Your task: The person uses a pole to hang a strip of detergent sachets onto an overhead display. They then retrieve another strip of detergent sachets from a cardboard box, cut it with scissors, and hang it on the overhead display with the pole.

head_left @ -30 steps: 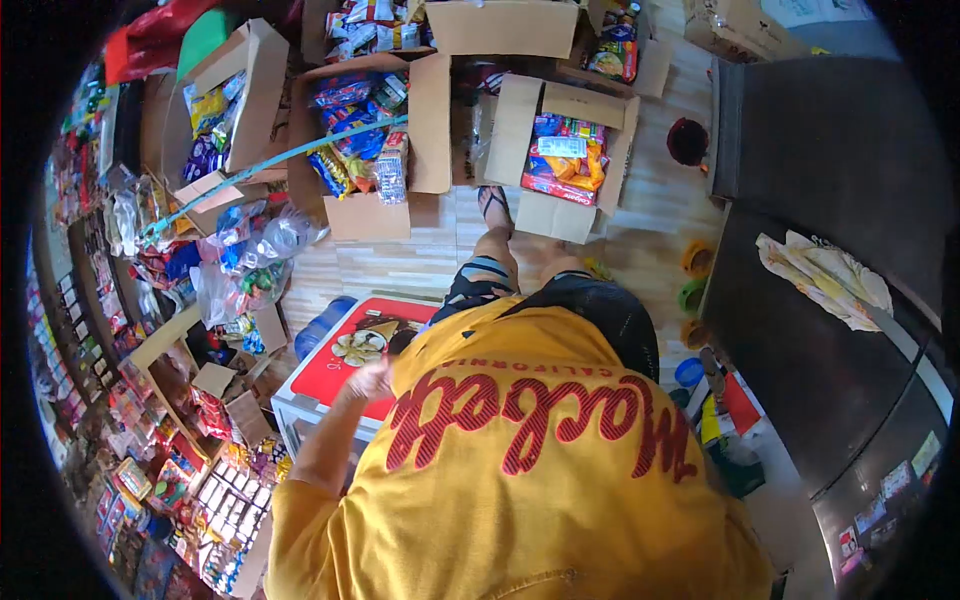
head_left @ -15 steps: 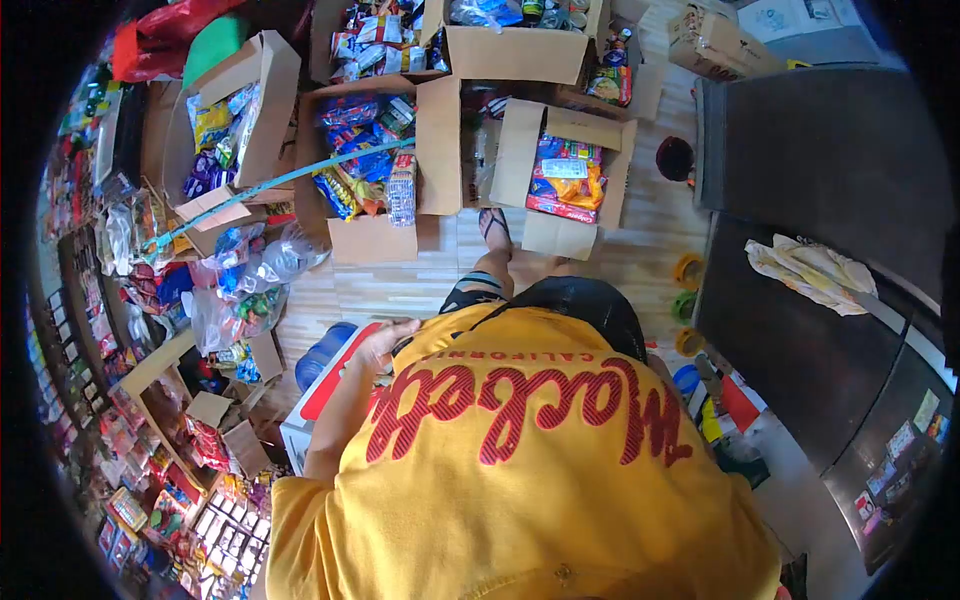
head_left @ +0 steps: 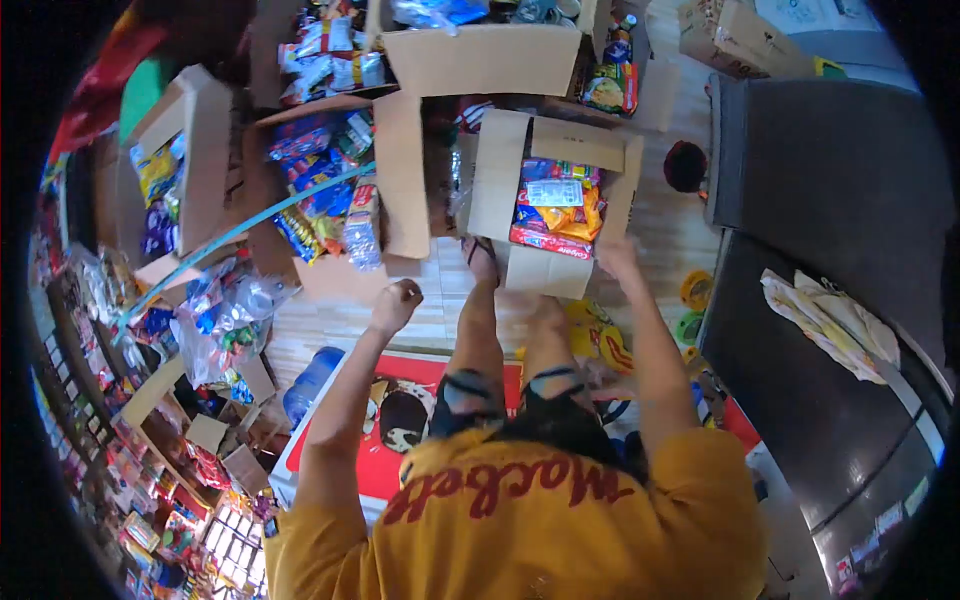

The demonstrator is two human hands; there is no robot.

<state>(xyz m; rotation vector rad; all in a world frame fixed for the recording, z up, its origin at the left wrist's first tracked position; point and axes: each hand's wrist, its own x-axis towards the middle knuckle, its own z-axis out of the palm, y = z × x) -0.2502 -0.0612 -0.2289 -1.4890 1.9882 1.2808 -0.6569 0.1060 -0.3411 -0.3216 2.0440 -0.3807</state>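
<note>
My left hand [head_left: 397, 305] is raised over the floor with its fingers curled in, and no object shows in it. It hangs apart from the open carton of bagged goods [head_left: 335, 205] in front of it. My right hand [head_left: 618, 258] is at the near right corner of a smaller open carton [head_left: 497, 180]. Motion blurs its fingers, so I cannot tell whether they grip the flap. Inside that carton lie a red toothpaste box [head_left: 550, 241], an orange packet [head_left: 587, 215] and a pale labelled pack [head_left: 555, 193].
A blue strap [head_left: 230, 232] slants across the left cartons. More filled cartons [head_left: 480, 60] stand at the back. On the right is a dark refrigerator [head_left: 830, 170] with a cloth [head_left: 825, 320] on it. Below me are a red-topped seat [head_left: 350, 455] and a yellow bag [head_left: 600, 338].
My left hand has left my waist and reached forward. My right hand has come into view at the small carton. I now appear seated, with my knees, the red seat top and the yellow bag showing.
</note>
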